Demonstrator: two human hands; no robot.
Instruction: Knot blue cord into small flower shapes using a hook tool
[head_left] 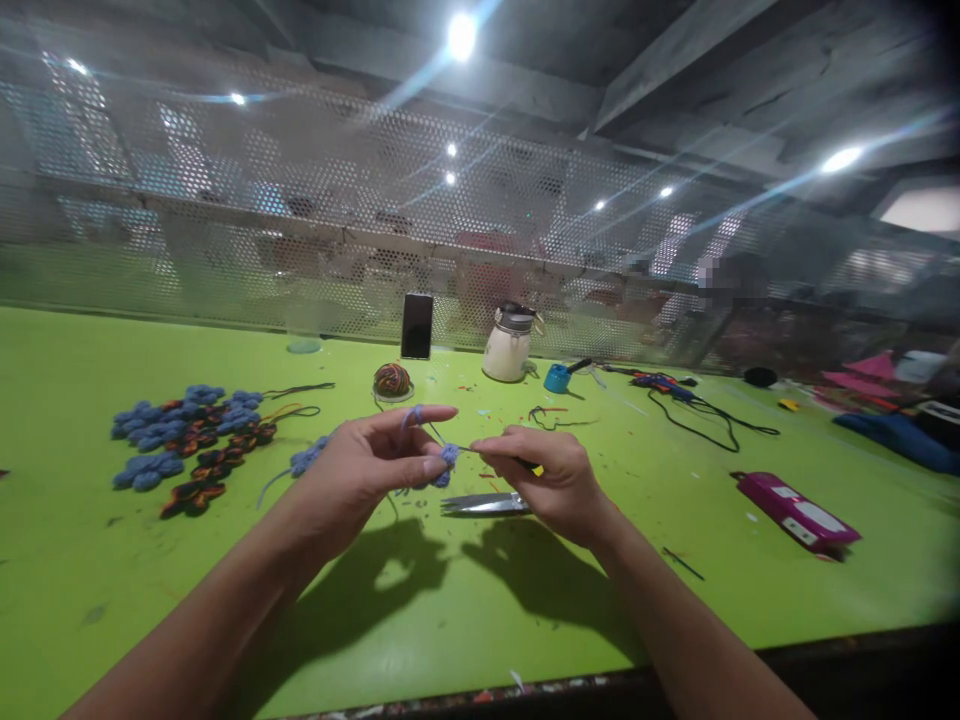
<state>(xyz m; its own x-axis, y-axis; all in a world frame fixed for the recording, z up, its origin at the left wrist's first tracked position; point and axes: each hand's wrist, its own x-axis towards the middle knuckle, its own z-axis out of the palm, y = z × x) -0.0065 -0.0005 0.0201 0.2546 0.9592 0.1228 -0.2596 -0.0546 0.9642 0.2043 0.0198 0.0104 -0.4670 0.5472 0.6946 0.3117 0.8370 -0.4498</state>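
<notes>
My left hand [382,460] pinches a small blue crochet piece [448,457] between thumb and fingers. Blue yarn [415,416] loops round its raised index finger and runs down to the piece. In my right hand [547,475] is a thin crochet hook [469,450], its tip at the blue piece. Scissors [484,503] lie on the table below, their handles hidden behind my right hand. Left of my left hand is another blue crochet piece [307,457], partly covered. Finished-looking blue crochet flowers [150,425] and dark orange-black ones [199,485] are grouped at the left.
On the green table [360,640] are a multicoloured yarn ball [392,380], an upright phone [417,326], a white jar [507,345], a blue pot [556,378], a glue gun [664,385] with its cord, and a magenta box [796,510]. A perforated metal screen [360,230] stands behind.
</notes>
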